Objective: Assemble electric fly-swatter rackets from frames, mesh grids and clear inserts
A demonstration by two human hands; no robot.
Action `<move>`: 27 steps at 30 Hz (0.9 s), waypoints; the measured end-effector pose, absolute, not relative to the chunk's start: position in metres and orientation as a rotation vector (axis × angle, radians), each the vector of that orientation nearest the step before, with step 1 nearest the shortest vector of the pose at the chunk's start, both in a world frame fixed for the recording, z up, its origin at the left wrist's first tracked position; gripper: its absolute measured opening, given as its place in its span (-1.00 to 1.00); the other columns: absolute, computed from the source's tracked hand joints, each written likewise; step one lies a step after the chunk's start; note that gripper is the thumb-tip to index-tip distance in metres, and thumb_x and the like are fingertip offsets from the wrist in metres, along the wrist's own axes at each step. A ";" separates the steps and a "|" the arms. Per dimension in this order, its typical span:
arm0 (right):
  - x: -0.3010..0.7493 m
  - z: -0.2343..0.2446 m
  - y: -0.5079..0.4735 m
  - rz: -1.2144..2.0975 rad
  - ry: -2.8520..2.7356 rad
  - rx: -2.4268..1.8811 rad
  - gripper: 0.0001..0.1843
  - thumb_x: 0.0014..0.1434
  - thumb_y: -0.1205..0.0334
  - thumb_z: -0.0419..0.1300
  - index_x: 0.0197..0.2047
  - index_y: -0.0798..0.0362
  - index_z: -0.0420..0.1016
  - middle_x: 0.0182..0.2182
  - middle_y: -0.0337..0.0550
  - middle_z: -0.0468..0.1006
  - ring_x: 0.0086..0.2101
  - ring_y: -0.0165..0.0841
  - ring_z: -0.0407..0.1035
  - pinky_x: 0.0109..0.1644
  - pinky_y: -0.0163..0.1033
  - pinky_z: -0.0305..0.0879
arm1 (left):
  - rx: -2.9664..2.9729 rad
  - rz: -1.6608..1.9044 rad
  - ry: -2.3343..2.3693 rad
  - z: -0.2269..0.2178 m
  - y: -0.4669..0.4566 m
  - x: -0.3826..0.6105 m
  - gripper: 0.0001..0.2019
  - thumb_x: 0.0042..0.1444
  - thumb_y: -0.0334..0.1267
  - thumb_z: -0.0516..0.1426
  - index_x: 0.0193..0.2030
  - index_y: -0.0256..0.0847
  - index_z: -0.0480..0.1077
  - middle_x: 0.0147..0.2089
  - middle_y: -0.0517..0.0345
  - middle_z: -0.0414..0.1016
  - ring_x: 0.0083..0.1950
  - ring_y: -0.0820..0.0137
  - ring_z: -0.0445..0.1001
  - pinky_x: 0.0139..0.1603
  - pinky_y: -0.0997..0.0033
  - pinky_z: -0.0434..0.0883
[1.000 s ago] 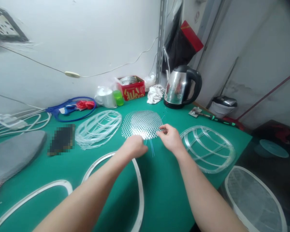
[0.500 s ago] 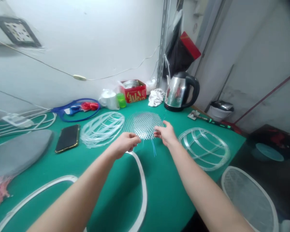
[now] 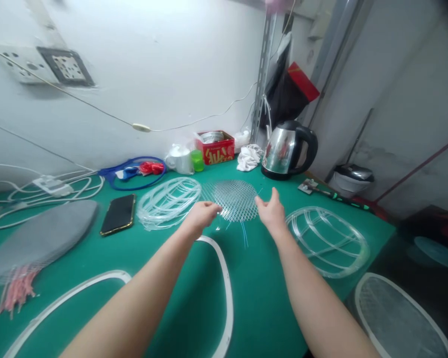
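While my left grip [image 3: 217, 209] looks pinched, its hold unclear, and my right grip [image 3: 266, 196] gapes beside the mesh [image 3: 239, 201], I seem mid-adjustment, next needing even handling.

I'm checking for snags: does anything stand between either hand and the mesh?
Nothing visible does: the left hand is at the near left edge of the mesh, the right hand at its right edge. Blue strands lie between the hands.

Wall [image 3: 194, 59] bright; kettle [image 3: 280, 151] glinting; top-right corner dark; edges softly blurred.
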State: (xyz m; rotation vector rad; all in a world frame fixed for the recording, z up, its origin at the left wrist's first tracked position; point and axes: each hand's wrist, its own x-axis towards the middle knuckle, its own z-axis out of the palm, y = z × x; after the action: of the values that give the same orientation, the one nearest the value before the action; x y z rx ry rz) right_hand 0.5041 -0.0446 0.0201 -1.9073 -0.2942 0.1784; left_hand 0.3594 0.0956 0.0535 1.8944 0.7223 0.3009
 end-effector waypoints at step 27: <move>0.476 0.057 -0.024 0.169 -0.257 -1.390 -0.52 -0.17 0.43 0.26 -0.14 0.11 0.24 -0.60 -0.42 0.39 -0.63 -0.52 0.29 -0.54 -0.38 0.31 | 2.188 -0.136 1.748 0.026 0.115 -0.008 -0.50 0.03 -0.02 -0.12 0.02 -0.26 0.28 -0.21 0.04 0.52 -0.20 0.20 0.47 -0.28 0.39 0.32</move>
State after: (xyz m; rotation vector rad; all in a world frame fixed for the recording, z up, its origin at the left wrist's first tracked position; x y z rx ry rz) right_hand 0.4764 -0.0237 0.0567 -1.3897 -0.2567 0.1688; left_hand -0.0080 0.1147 0.0260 2.1876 1.7479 -0.1356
